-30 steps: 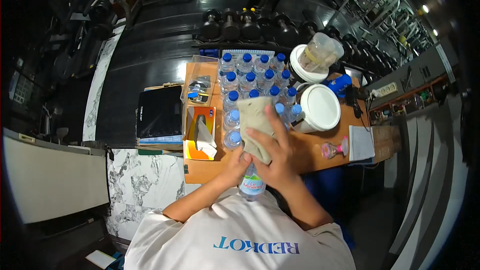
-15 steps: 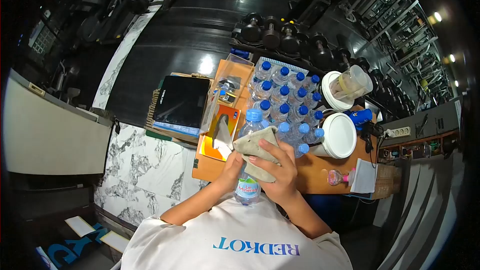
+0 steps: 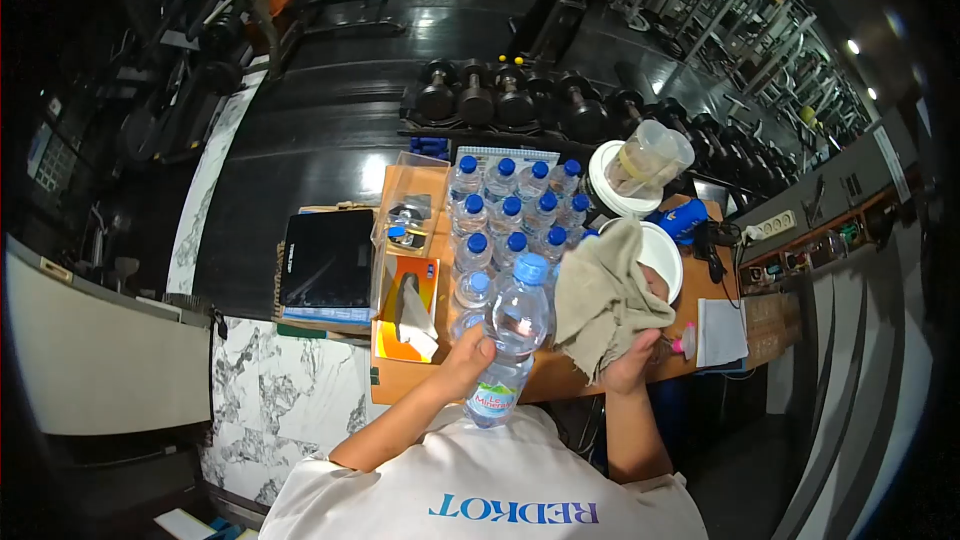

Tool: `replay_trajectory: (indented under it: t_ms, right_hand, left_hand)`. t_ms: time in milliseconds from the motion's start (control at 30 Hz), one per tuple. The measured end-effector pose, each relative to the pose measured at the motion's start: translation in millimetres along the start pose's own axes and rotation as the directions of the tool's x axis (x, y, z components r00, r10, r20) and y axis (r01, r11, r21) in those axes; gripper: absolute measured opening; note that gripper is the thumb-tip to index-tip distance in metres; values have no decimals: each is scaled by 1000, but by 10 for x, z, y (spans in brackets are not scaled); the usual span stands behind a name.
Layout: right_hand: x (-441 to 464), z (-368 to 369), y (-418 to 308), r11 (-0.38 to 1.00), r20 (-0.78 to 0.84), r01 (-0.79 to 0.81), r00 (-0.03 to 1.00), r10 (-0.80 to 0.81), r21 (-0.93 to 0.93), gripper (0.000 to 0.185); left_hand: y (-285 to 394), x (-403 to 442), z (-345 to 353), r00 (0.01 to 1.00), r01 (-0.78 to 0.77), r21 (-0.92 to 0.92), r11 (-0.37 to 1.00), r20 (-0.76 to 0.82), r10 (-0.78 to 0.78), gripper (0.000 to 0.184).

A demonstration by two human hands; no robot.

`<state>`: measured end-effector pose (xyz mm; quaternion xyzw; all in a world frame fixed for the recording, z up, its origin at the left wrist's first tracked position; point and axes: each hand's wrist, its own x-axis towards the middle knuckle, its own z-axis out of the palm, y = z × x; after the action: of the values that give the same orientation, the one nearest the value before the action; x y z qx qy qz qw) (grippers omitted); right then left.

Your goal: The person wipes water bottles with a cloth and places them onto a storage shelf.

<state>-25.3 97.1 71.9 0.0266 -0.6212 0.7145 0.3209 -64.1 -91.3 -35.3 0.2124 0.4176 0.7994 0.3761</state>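
Observation:
Upright in front of my chest is a clear water bottle with a light blue cap and a label near its base. My left hand grips its side, thumb pressed against the plastic. To the right of the bottle, my right hand holds a greyish-beige cloth, which hangs loosely spread and apart from the bottle. The cloth hides part of the fingers. Just beyond the bottle stand rows of similar water bottles with blue caps on the wooden table.
An orange tissue box, a clear plastic case and a black laptop lie to the left. White tubs stand at the right, near a blue object and papers. Dumbbells line a rack behind the table.
My right hand and the cloth have come off the bottle and moved right, the cloth opening out. My left hand keeps hold of the bottle. The view has shifted slightly.

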Motion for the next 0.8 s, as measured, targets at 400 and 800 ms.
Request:
replay_trajectory:
  t_ms: [400, 800]
  right_hand:
    - [569, 49, -362, 985, 622, 175, 770, -142, 8, 18]
    - [975, -773, -320, 928, -81, 215, 965, -250, -304, 64]
  left_hand:
    - [-27, 269, 87, 958, 26, 61, 998, 283, -42, 105]
    - [-266, 760, 896, 999, 38, -80, 996, 16, -37, 88]
